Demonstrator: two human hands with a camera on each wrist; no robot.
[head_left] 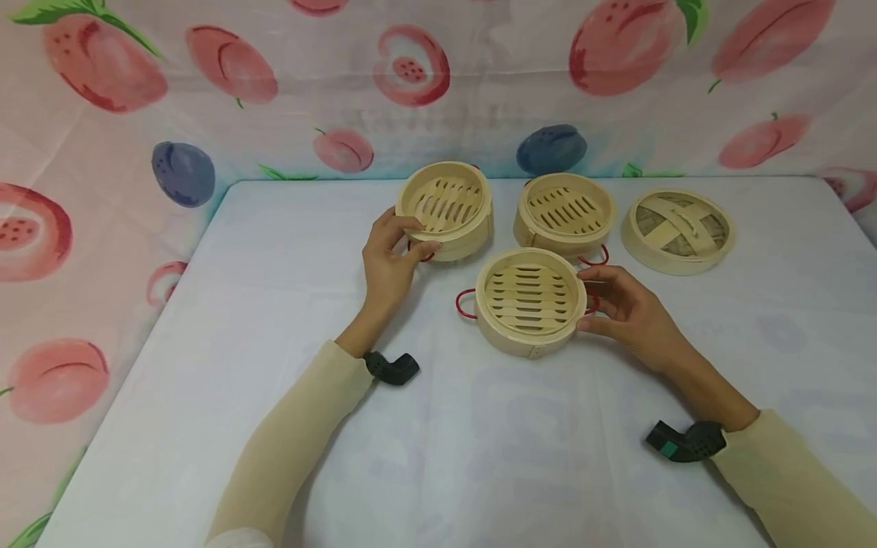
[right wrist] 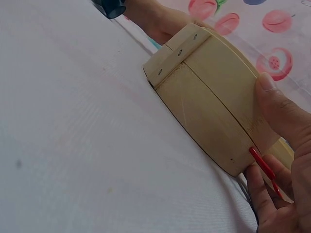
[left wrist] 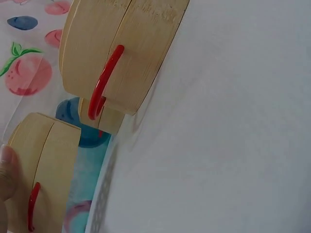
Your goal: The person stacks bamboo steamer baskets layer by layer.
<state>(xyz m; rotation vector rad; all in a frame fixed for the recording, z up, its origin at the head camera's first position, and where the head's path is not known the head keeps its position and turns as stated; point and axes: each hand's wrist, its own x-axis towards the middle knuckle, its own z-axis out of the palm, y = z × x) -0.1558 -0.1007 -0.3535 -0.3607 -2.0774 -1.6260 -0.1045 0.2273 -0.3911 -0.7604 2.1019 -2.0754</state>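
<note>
My left hand (head_left: 388, 262) grips the near-left side of a round bamboo steamer basket (head_left: 448, 245), thumb and fingers at its wall. In the left wrist view, that basket (left wrist: 51, 160) is tilted, and backdrop shows between its bottom edge and the table. A second steamer basket (head_left: 530, 346), nearest to me, has slotted slats and red loop handles. My right hand (head_left: 633, 316) holds its right side; in the right wrist view, the thumb (right wrist: 277, 99) presses the wall of this basket (right wrist: 209, 102) and other fingers curl near its red handle (right wrist: 262, 162) and lower edge.
Behind the near basket stands a third steamer basket (head_left: 565, 242) with red handles. To its right lies a woven bamboo lid (head_left: 678, 262) with a strap handle. A white cloth covers the table (head_left: 479, 457); a fruit-print curtain (head_left: 479, 46) hangs along the back and left.
</note>
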